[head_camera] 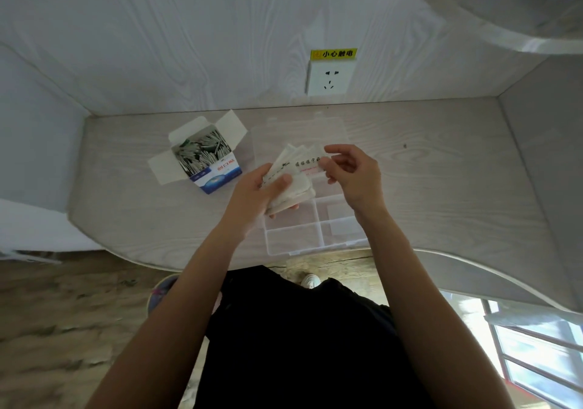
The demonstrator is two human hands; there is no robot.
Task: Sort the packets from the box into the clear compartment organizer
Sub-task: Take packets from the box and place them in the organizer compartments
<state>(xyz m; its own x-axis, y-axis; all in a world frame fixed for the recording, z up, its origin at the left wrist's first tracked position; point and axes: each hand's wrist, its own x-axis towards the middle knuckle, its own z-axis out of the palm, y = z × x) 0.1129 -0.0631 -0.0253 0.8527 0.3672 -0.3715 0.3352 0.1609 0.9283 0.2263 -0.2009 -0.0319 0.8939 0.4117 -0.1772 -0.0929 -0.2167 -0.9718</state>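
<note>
**Pale desk alcove: packets fanned over the organizer**

Wood-grain desk [441, 168], wall socket [329, 77] behind. Left hand [258, 187] grips a fanned stack of packets [293, 171], thumb pressed across them. Right hand [353, 168] pinches the end of the top packet, other fingers loosely curled. Both hover above the clear compartment organizer [296, 238] at the desk's near edge. Open box [205, 156], packets inside, stands toward the desk's back-left. Advice: peel off one packet only, keep the left thumb firm, lower it flat into one compartment.

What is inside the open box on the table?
The open box holds many thin packets standing on edge, tightly packed. Their count and anything beneath them is hidden.
</note>
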